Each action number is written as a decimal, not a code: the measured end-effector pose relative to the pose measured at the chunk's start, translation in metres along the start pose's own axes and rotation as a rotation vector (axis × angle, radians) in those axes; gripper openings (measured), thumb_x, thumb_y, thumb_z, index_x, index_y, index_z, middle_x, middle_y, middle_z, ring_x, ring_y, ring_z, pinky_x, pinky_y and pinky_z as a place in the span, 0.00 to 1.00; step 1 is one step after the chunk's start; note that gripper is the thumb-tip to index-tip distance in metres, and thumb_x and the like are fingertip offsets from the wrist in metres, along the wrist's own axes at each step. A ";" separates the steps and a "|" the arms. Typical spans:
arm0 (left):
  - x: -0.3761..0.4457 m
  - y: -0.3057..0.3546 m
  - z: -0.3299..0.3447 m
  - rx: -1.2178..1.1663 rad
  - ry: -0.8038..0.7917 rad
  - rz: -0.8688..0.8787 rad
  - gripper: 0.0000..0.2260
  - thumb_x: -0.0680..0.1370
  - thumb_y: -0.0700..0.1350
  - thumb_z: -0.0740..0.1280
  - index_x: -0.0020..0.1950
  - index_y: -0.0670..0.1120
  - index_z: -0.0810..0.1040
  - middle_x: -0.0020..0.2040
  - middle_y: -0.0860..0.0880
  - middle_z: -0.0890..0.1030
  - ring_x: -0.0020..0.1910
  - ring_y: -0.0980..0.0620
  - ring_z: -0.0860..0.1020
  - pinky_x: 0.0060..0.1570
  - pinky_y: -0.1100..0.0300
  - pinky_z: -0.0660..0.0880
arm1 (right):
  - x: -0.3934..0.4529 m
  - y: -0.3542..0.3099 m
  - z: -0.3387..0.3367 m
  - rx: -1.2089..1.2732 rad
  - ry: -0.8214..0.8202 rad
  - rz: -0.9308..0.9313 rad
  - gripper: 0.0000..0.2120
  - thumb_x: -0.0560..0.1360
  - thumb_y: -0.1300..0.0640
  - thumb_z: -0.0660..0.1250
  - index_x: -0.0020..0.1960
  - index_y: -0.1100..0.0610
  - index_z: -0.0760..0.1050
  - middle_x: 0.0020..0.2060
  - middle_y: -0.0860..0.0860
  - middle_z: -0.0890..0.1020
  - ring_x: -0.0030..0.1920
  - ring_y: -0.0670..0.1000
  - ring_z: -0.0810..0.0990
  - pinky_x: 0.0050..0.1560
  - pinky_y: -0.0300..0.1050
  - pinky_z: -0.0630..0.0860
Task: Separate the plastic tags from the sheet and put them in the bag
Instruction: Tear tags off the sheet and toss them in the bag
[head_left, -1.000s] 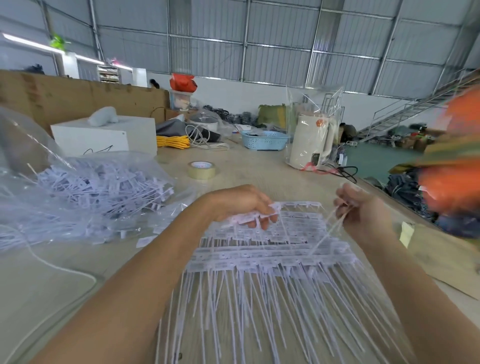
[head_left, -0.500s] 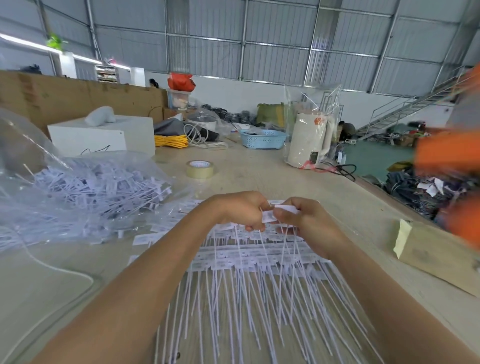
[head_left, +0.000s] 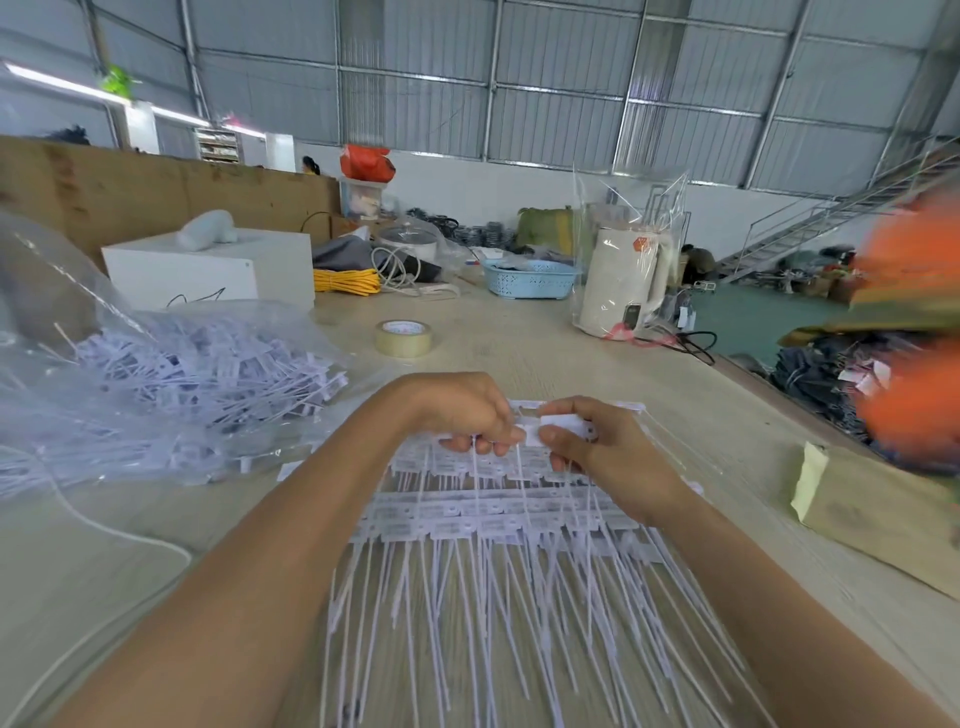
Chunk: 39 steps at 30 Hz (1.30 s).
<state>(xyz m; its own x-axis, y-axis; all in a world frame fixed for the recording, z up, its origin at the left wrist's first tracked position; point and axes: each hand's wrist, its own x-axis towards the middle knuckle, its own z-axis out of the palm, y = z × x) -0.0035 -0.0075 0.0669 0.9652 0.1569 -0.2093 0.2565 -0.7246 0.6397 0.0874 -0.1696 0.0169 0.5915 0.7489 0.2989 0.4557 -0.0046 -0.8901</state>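
My left hand (head_left: 467, 415) and my right hand (head_left: 592, 447) meet at the far edge of the sheet (head_left: 483, 514), fingers curled. Between them I pinch one white plastic tag (head_left: 558, 427): my right thumb and fingers grip its flat head, while my left fingers hold the row of the sheet right beside it. The two hands almost touch.

The sheet lies flat on the pale wooden surface (head_left: 519, 353) under my wrists, rows of tag heads crossing it and long thin white tails fanning toward me between my forearms.

To my left, near the sheet, lies the clear plastic bag (head_left: 156, 395), slumped open and filled with a heap of loose tags. A thin white cord (head_left: 124, 535) curves across the surface in front of it.

Beyond my hands sits a roll of tan tape (head_left: 404, 339). Farther back stand a white box (head_left: 213, 270), a coil of yellow cable (head_left: 347, 281), a blue basket (head_left: 530, 279) and a white kettle (head_left: 621, 283) wrapped in clear plastic. At my right, a brown cardboard piece (head_left: 878, 514) with a yellowish strip on its end rests on the surface edge. Something orange (head_left: 909, 322) at the far right is too blurred to tell. A brown board wall (head_left: 156, 192) runs along the left.
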 end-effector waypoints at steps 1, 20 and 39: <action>-0.001 0.002 -0.002 0.072 0.015 -0.018 0.12 0.78 0.46 0.66 0.36 0.43 0.78 0.28 0.49 0.72 0.25 0.54 0.66 0.28 0.63 0.64 | -0.001 0.001 0.004 -0.007 -0.027 0.021 0.05 0.76 0.62 0.66 0.52 0.58 0.76 0.30 0.52 0.78 0.27 0.42 0.77 0.31 0.31 0.71; -0.014 -0.004 -0.015 -0.025 -0.072 0.048 0.11 0.79 0.45 0.65 0.39 0.42 0.81 0.30 0.50 0.80 0.29 0.55 0.73 0.28 0.66 0.70 | -0.002 0.000 0.021 0.236 0.025 0.073 0.03 0.74 0.64 0.69 0.42 0.62 0.76 0.25 0.51 0.76 0.26 0.49 0.74 0.30 0.42 0.73; -0.017 0.027 -0.013 -0.302 -0.083 -0.079 0.15 0.77 0.42 0.62 0.29 0.44 0.70 0.22 0.52 0.63 0.19 0.58 0.56 0.21 0.66 0.49 | 0.002 -0.007 -0.016 0.105 0.453 -0.034 0.08 0.74 0.65 0.68 0.37 0.60 0.73 0.24 0.54 0.71 0.21 0.49 0.69 0.21 0.36 0.68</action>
<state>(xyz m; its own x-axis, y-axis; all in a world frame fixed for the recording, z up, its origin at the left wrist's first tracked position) -0.0127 -0.0205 0.0974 0.9373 0.1407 -0.3190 0.3464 -0.4787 0.8067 0.0959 -0.1782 0.0296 0.8188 0.3825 0.4281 0.4239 0.1001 -0.9002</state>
